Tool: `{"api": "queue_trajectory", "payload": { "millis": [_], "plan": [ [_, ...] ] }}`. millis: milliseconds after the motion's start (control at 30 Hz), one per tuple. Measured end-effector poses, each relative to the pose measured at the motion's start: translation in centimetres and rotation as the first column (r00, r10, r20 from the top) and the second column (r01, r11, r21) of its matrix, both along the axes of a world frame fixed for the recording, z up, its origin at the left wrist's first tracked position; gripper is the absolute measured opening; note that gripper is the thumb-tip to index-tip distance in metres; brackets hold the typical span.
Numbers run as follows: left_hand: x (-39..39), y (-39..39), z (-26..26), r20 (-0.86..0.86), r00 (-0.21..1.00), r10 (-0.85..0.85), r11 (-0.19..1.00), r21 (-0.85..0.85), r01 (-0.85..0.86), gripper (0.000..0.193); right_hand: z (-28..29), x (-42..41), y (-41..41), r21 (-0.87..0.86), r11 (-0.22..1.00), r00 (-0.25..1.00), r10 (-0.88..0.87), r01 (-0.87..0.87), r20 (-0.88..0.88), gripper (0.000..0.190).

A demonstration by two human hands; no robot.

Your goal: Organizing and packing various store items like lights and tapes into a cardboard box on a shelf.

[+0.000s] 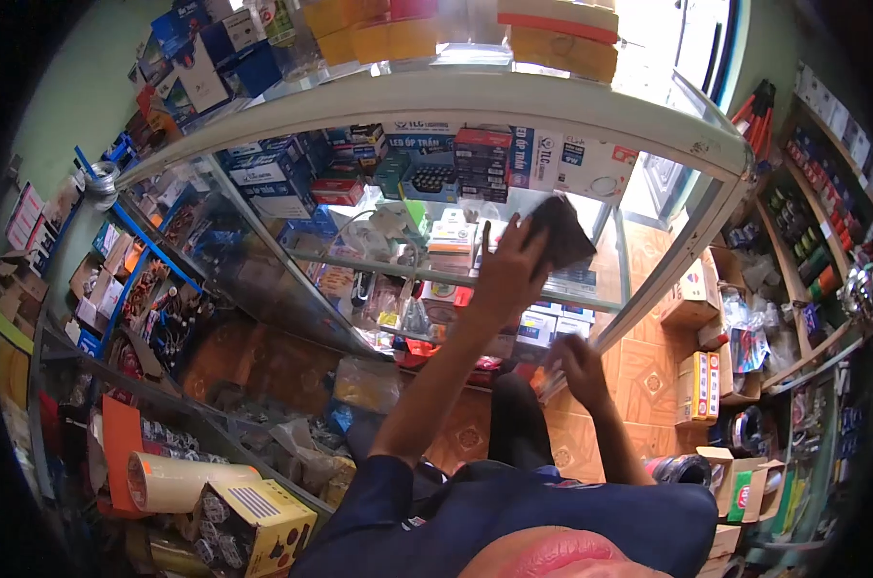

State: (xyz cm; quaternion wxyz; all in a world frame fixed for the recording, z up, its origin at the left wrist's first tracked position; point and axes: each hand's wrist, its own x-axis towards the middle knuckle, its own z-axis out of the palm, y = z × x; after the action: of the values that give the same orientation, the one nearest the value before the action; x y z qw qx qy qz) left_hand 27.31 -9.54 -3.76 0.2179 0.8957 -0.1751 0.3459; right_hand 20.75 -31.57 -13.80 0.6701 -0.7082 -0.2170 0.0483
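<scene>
My left hand (510, 269) reaches forward into a glass display cabinet (436, 97), above its middle glass shelf. It grips a small dark box (565, 233), blurred and tilted. Beneath and behind the hand, white and orange cartons (451, 237) are stacked on the shelf. My right hand (579, 370) is lower and to the right, near the cabinet's lower right frame. Its fingers are bent and smeared by motion, so whether it holds anything is unclear. White lamp boxes (535, 327) stand on the lower shelf just beyond it.
Boxes of ceiling lamps (271, 180) line the cabinet's back. Yellow cartons (563, 50) sit on its top. At left, a counter bears a tape roll (191, 485) and a yellow box (274, 524). Stocked shelves (804, 217) and cardboard boxes (693, 292) flank the tiled floor (646, 383) at right.
</scene>
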Motion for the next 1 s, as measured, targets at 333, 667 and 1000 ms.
{"api": "queue_trajectory", "payload": {
  "millis": [333,667,1000],
  "plan": [
    [-21.5,-2.0,-22.6,-0.63,0.708,-0.32,0.882,-0.471,-0.02,0.027,-18.8,-17.2,-14.7,-0.162,0.858,0.418,0.067,-0.487,-0.906,0.022],
    [-29.2,-1.6,-25.2,-0.732,0.459,-0.504,0.674,-0.665,-0.321,0.061,-18.2,-26.6,-12.4,-0.088,0.979,0.664,0.057,-0.183,-0.746,0.037],
    [-34.5,-3.7,-25.2,-0.61,0.597,-0.522,0.666,-0.728,-0.162,0.033,-14.6,-34.5,-6.4,0.058,0.977,0.842,-0.146,0.204,-0.519,0.031]
  ]
}}
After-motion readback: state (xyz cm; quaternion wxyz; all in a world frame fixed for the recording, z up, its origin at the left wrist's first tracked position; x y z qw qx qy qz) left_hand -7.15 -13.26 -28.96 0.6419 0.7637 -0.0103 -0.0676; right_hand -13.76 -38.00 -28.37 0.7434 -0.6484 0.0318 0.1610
